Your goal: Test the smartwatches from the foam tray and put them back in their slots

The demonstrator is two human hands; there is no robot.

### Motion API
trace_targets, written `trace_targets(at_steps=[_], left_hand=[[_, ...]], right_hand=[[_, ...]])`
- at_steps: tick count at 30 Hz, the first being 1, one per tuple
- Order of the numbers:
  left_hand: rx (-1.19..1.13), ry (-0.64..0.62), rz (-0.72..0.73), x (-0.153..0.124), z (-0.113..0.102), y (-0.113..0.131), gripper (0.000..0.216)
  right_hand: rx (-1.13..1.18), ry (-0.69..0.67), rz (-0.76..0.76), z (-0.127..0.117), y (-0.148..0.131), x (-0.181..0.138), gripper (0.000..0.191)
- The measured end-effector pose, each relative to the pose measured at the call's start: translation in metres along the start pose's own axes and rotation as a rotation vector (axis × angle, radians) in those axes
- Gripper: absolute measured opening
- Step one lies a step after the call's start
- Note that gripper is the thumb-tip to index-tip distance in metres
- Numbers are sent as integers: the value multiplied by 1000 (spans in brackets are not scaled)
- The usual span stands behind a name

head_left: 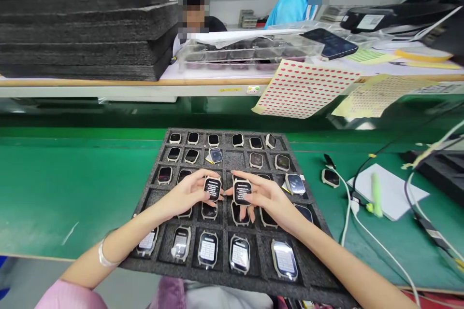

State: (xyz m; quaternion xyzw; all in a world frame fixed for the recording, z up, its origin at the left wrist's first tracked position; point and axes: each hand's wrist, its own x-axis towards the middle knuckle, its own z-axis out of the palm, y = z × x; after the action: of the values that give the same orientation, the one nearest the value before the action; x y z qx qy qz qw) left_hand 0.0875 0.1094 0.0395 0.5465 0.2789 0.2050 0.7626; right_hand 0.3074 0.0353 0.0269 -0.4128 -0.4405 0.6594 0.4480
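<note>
My left hand (195, 193) pinches a smartwatch body (212, 188) between thumb and fingers, its dark screen lit with white text. A second watch body (242, 192), showing similar text, is gripped in my right hand (263, 195). Both are strapless and held side by side, screens up, over a black foam tray (232, 159). The tray's square compartments hold several more watch bodies; in the front row, a watch (208, 248) and its neighbours show bright white screens, while those in the back rows look dark. My hands and forearms hide some compartments.
A watch (330, 177) lies right of the tray by white cables (348, 212), white paper (387, 190) and a green marker-like stick (377, 195). Black foam sheets (79, 34) are stacked on the shelf. Sticker sheets (308, 89) hang over its edge. Two people are beyond.
</note>
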Motion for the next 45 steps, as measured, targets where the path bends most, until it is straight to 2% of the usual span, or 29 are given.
trace_targets(at_steps=[7, 12, 15, 17, 21, 25, 29, 31, 42, 45], left_hand=[[20, -13, 15, 0, 0, -1, 35], [25, 8, 50, -1, -1, -1, 34], [8, -4, 54, -1, -2, 0, 34], [-6, -22, 54, -1, -1, 1, 33], [-17, -42, 61, -3, 0, 3, 28], [-18, -33, 57, -3, 1, 3, 31], [-9, -2, 45, -2, 2, 4, 34], [-1, 0, 44, -3, 2, 5, 34], [-10, -5, 56, -3, 1, 4, 34], [5, -10, 57, -4, 0, 2, 34]], right_hand=[[-110, 55, -4, 4, -2, -3, 61], [-160, -26, 12, 9, -6, -12, 78], [-257, -73, 46, 10, -11, -27, 74], [-449, -72, 76, 6, -16, -44, 66], [-1077, 54, 18, -18, -19, -88, 54], [-1356, 92, 11, -48, 2, -126, 58], [-1428, 149, 10, -69, 32, -150, 60], [-1449, 156, 8, -76, 38, -157, 60], [-1464, 65, -3, -78, 10, -157, 53], [-1478, 59, 18, -81, 3, -159, 58]])
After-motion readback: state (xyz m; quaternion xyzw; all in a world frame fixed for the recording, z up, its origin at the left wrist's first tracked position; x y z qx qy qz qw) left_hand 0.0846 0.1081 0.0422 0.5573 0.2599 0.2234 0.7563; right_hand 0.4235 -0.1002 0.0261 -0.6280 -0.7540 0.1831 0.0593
